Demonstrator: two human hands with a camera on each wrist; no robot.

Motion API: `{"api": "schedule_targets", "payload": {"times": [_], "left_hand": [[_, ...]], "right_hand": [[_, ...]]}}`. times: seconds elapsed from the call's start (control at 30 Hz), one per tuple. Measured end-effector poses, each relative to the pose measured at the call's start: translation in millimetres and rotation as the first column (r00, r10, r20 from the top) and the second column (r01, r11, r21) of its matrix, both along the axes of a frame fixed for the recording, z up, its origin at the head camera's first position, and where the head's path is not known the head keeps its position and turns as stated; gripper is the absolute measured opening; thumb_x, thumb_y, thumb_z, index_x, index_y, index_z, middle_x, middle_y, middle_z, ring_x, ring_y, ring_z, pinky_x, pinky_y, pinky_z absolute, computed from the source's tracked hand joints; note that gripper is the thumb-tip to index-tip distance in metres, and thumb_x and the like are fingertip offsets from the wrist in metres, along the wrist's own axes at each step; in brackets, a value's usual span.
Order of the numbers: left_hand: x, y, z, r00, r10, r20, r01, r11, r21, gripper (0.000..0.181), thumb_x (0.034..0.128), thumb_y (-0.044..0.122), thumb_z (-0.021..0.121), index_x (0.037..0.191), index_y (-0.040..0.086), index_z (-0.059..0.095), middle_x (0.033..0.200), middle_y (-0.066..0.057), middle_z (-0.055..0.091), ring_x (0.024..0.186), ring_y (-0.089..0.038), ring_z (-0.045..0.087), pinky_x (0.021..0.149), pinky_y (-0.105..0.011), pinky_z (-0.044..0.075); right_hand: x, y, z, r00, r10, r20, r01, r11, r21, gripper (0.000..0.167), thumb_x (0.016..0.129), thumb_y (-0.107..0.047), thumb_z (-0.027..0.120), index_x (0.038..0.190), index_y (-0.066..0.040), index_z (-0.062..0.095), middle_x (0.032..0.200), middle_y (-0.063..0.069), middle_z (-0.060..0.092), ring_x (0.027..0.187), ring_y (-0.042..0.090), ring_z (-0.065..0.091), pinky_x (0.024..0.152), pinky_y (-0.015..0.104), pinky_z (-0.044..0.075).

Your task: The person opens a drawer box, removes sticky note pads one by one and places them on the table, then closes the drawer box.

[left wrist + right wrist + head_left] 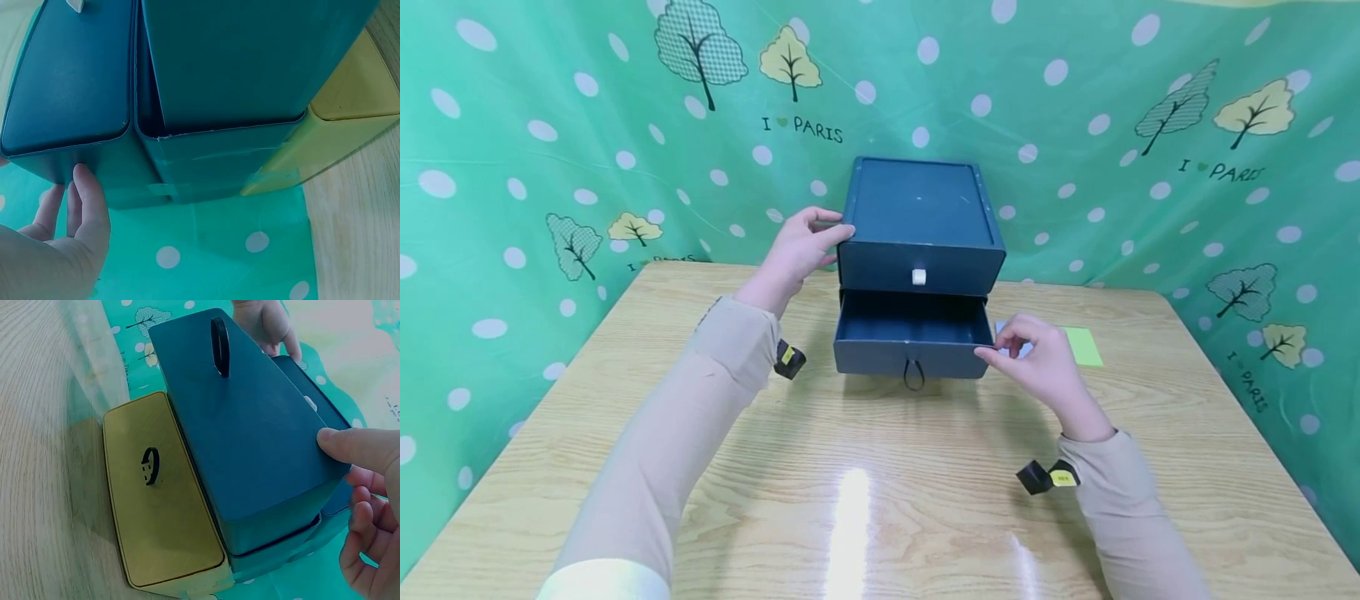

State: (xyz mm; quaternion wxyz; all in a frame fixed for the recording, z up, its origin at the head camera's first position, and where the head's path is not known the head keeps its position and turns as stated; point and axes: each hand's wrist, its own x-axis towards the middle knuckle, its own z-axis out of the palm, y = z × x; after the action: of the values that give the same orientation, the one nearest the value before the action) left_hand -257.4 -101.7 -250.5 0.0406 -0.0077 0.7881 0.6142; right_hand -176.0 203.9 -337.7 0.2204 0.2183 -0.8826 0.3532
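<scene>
A dark blue drawer cabinet (921, 200) stands at the back of the table. Its upper drawer (880, 267) is closed and has a white knob (918, 277). Below it, the middle drawer (872, 357) is pulled out, its visible inside bare, with a black loop handle (913, 375) on the front. My right hand (1045, 367) pinches that drawer's front panel at the right corner, thumb (340, 447) on the outer face. With fairly straight fingers (92, 200), my left hand (797, 250) touches the cabinet's left side near the top.
Under the pulled-out drawer, a yellow drawer (164, 506) with a black loop handle (152, 465) is closed. A bright green paper-like piece (1082, 346) lies right of the cabinet. A green patterned cloth (925, 100) hangs behind the wooden table (940, 500).
</scene>
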Motion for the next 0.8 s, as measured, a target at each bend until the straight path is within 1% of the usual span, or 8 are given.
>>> {"api": "schedule_targets", "payload": {"times": [0.13,0.3,0.4,0.57,0.7,0.8], "left_hand": [[1.5,0.4,1.5,1.000,0.003,0.003,-0.003,1.000,0.006,0.045,0.0939,0.024,0.059,0.134,0.008,0.046,0.129,-0.013,0.046,0.124,-0.024,0.048,0.103,-0.035,0.048],[2.1,0.6,2.4,1.000,0.002,0.007,-0.002,1.000,0.006,0.045,0.0940,0.024,0.058,0.134,0.008,0.046,0.129,-0.013,0.047,0.123,-0.024,0.048,0.103,-0.035,0.048],[1.4,0.7,1.8,1.000,0.004,0.007,-0.004,1.000,0.002,0.045,0.0939,0.024,0.059,0.134,0.008,0.046,0.129,-0.013,0.047,0.123,-0.024,0.049,0.102,-0.035,0.048],[0.1,0.3,0.7,1.000,0.005,0.011,-0.005,1.000,-0.007,0.046,0.0938,0.025,0.059,0.135,0.009,0.046,0.130,-0.013,0.047,0.123,-0.024,0.049,0.102,-0.035,0.048],[0.3,0.2,1.2,1.000,0.004,0.015,-0.004,1.000,-0.006,0.046,0.0939,0.025,0.058,0.135,0.009,0.046,0.131,-0.013,0.046,0.124,-0.024,0.048,0.103,-0.035,0.048],[1.1,0.2,1.9,1.000,0.002,0.015,-0.002,1.000,0.001,0.045,0.0939,0.025,0.059,0.134,0.009,0.046,0.130,-0.013,0.046,0.124,-0.024,0.048,0.103,-0.035,0.048]], "right_hand": [[-1.7,-2,-1.4,1.000,-0.031,-0.002,0.031,0.999,-0.021,0.021,0.071,-0.005,0.082,0.066,-0.006,0.062,0.068,0.005,0.056,0.060,0.010,0.046,0.050,0.016,0.038],[-3.1,-5,-1.0,0.997,-0.071,0.020,0.072,0.997,-0.032,0.019,0.072,-0.006,0.081,0.069,-0.003,0.063,0.070,0.012,0.058,0.061,0.013,0.046,0.050,0.021,0.039],[-4.0,-7,-0.5,0.995,-0.093,0.034,0.094,0.995,-0.038,0.019,0.072,-0.008,0.082,0.070,-0.003,0.063,0.070,0.012,0.058,0.062,0.014,0.046,0.051,0.022,0.039],[-7.7,-10,-1.0,0.991,-0.130,0.036,0.132,0.990,-0.050,0.020,0.072,-0.009,0.082,0.070,-0.002,0.064,0.069,0.009,0.057,0.061,0.015,0.047,0.052,0.019,0.038],[-11.8,-12,-2.5,0.989,-0.149,0.024,0.150,0.987,-0.060,0.021,0.072,-0.010,0.082,0.070,-0.001,0.063,0.068,0.013,0.058,0.060,0.016,0.046,0.053,0.018,0.038],[-14.3,-13,-3.5,0.987,-0.159,0.029,0.161,0.984,-0.071,0.021,0.073,-0.011,0.082,0.070,0.000,0.064,0.069,0.016,0.058,0.061,0.017,0.046,0.053,0.018,0.038]]}}
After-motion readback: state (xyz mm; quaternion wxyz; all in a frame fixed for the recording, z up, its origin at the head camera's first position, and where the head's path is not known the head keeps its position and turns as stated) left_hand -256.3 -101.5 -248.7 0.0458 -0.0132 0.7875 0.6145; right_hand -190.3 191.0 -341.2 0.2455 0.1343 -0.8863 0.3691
